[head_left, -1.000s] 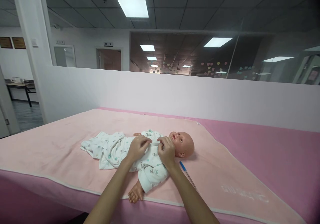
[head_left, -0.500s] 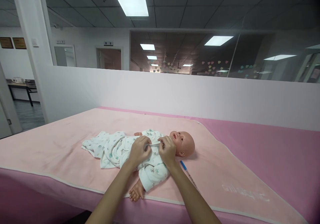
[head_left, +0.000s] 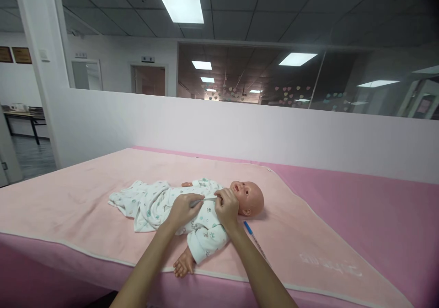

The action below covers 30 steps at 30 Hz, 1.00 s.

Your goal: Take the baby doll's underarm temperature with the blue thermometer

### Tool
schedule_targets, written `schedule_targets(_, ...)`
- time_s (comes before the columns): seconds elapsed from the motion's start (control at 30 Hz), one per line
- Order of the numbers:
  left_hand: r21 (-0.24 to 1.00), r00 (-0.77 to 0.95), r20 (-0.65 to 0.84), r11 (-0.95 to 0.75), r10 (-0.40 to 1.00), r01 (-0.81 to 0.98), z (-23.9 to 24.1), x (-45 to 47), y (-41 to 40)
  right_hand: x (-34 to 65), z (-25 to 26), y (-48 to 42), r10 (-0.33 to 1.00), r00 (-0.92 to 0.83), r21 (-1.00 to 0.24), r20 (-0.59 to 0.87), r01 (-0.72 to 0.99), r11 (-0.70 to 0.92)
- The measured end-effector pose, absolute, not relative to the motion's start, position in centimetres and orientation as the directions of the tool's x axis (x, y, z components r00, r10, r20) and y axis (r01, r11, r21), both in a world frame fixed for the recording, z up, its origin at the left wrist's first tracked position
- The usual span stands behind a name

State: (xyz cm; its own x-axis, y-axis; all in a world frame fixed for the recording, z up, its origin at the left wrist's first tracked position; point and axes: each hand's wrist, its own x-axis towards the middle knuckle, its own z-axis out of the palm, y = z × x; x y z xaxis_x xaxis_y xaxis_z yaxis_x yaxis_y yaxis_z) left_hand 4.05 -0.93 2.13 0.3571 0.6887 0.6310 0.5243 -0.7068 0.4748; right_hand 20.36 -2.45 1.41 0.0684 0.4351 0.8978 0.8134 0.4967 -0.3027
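Observation:
A baby doll in a white patterned romper lies on its back on a light pink blanket, head to the right. My left hand rests on the doll's chest with its fingers pinched on the romper's front. My right hand is closed on the romper's collar just below the doll's chin. A short strip of the fabric is stretched between the two hands. The doll's bare near hand lies near the blanket's front edge.
A blue pen lies on the blanket right of my right forearm. The blanket covers a darker pink bed. A low white partition wall with glass above runs behind the bed. A doorway and a table are at far left.
My left hand has slid a little lower and leftward on the doll's chest, still pinching the fabric. My right hand has stayed at the collar. The view has shifted slightly.

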Motion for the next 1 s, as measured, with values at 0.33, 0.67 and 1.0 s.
schedule_targets(0.33, 0.331, 0.366, 0.683, -0.715, 0.632, 0.616, 2.1, 4.5, -1.5, 20.4, 1.3, -2.5, 0.426, 0.057, -0.278, 0.903, 0.833, 0.478)
schedule_targets(0.67, 0.27, 0.272, 0.766, -0.676, 0.582, 0.686, 1.6, 4.9, -1.5, 20.3, 1.4, -2.6, 0.422, 0.049, -0.272, 0.905, 0.83, 0.487)
schedule_targets(1.0, 0.276, 0.192, 0.746, -0.559, 0.637, 0.782, 1.7, 1.8, -2.5, 20.5, 1.5, -2.5, 0.418, 0.073, -0.285, 0.906, 0.834, 0.473)
